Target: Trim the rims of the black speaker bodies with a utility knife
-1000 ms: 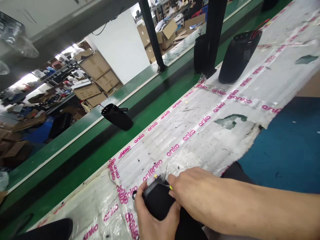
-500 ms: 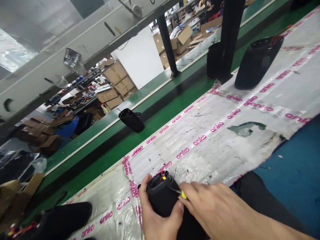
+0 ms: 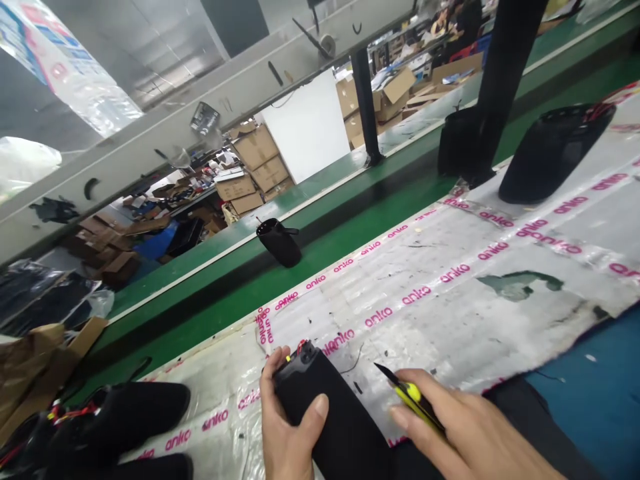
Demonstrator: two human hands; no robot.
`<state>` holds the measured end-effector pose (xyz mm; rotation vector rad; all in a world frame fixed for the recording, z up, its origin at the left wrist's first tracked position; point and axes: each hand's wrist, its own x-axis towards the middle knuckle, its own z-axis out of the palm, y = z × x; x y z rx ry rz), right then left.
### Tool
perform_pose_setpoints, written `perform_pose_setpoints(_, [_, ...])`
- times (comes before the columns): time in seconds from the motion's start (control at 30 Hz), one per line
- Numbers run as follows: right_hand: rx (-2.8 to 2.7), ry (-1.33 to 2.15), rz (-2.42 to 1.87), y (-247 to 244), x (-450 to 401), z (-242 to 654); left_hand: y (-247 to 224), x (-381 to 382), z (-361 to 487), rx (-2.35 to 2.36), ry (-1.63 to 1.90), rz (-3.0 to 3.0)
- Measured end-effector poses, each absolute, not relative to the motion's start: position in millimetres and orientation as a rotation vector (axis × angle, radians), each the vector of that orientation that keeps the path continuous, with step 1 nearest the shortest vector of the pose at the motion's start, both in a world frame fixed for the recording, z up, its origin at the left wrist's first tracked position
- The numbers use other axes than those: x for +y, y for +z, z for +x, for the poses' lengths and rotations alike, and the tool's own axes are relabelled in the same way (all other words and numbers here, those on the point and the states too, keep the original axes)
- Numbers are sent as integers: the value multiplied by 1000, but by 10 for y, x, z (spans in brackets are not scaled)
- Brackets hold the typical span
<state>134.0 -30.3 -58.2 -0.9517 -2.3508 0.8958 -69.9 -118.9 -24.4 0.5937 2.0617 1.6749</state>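
Note:
My left hand wraps round a black fabric-covered speaker body, its thumb lying across the side. The body tilts, with its open end pointing away to the upper left; red wires and a yellow connector poke out there. In my right hand is a yellow and black utility knife. The dark blade is out and points up and left, apart from the speaker body. Beside the body a thin dark strand lies on the sheet.
Several black speaker bodies with wires lie at lower left. One more stands on the green conveyor belt, another at right by a black post. A white printed sheet, torn at right, covers the work surface.
The knife has come away from the speaker body's rim towards the right, showing its blade and handle. The body has turned in my left hand, so its open end faces further away.

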Motion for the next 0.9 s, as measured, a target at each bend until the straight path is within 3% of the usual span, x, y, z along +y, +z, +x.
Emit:
perform_pose_setpoints(0.23, [-2244,1632,-877,-739,-296,950,-387,-1224,-650,1743,1880,503])
perform_pose_setpoints(0.47, [-2328,1665,-841,-665,-342,871,-291,-1260,-656,1899,1801,488])
perform_pose_setpoints(0.53, [-2414,1532,-722,-608,-308,911,-234,-1284,-667,1921,1679,509])
perform_pose_setpoints(0.77, [-2723,568,-435,-476,-73,1051,-110,-1225,-590,2024,1127,723])
perform_pose_setpoints(0.9, [-2866,338,-397,-503,-15,1062,-102,-1143,-637,2184,766,910])
